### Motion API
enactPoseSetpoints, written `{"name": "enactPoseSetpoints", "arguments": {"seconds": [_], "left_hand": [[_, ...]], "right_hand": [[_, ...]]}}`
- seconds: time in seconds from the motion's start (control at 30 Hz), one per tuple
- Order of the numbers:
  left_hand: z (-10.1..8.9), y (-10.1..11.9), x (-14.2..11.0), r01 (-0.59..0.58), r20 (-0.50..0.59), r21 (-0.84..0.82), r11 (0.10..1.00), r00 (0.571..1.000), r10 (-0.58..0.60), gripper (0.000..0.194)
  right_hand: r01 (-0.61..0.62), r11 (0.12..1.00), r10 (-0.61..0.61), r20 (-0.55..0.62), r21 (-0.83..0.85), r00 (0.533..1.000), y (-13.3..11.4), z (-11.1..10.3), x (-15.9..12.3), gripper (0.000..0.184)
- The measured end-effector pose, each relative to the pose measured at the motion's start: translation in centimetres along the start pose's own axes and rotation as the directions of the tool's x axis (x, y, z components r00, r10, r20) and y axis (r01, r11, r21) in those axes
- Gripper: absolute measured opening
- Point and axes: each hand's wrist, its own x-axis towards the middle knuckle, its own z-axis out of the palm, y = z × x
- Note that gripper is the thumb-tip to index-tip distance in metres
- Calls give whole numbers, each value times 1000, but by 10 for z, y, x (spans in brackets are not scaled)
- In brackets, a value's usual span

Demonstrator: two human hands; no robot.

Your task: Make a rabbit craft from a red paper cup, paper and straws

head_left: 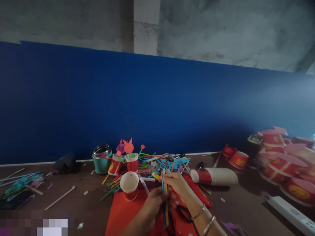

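My left hand [155, 200] is closed around a few thin straws, among them a blue straw [164, 214] and a yellow straw [167, 213], held upright over a red sheet [125, 213]. My right hand [175, 184], with bracelets on its wrist, pinches at the upper part of the same straws; its fingertips partly hide them. Black-handled scissors [185, 213] lie on the sheet below my right wrist. Left of my hands a white-lined paper cup [129, 183] stands upright on the sheet's edge. A white marker [144, 184] lies beside it.
Coloured straws and scraps [157, 162] are heaped behind my hands. A decorated cup [132, 162] and a teal metal jar [102, 160] stand at left. Stacked cups [211, 176] lie on their side at right, near red cup crafts [283, 160] and a power strip [292, 213].
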Motion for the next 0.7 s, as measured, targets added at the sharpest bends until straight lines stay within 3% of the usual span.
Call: {"name": "enactPoseSetpoints", "arguments": {"seconds": [0.33, 0.6, 0.7], "left_hand": [[6, -1, 0, -91, -103, 86, 992, 990, 100, 40], [0, -6, 5, -23, -104, 158, 987, 994, 40, 51], [2, -6, 5, -35, -125, 178, 983, 990, 58, 55]], "right_hand": [[34, 998, -36, -28, -49, 999, 4, 2, 4, 34], [117, 982, -129, -78, -145, 989, 7, -1, 9, 32], [91, 989, -100, -72, -117, 992, 5, 2, 6, 38]]}}
